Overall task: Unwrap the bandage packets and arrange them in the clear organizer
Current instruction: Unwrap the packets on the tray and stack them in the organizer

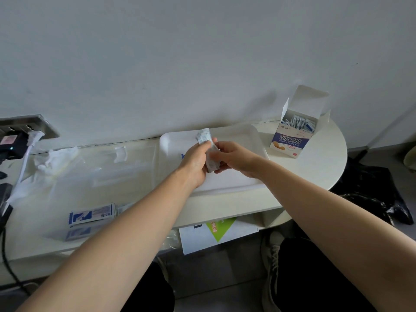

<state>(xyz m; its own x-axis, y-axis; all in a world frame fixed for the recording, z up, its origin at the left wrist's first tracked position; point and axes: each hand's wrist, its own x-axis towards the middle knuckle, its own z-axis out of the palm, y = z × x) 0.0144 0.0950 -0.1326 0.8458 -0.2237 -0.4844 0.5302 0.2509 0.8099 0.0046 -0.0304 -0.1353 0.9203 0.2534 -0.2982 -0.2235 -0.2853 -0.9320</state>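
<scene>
Both hands meet over a white tray (236, 136) on the table. My left hand (194, 159) grips a small stack of white bandage packets (204, 137) whose top end sticks up above the fingers. My right hand (234, 157) pinches the lower part of the same packets (211, 165). A clear organizer (101, 167) lies flat on the table to the left; two blue-and-white bandage packets (91, 215) rest at its near end. An open bandage box (295, 131) with several packets inside stands at the right.
A power strip with a white plug (33, 136) and cables sits at the far left. Crumpled clear wrapping (54, 158) lies by the organizer. A white-and-green leaflet (216, 233) sticks out on the shelf under the table. The wall runs close behind.
</scene>
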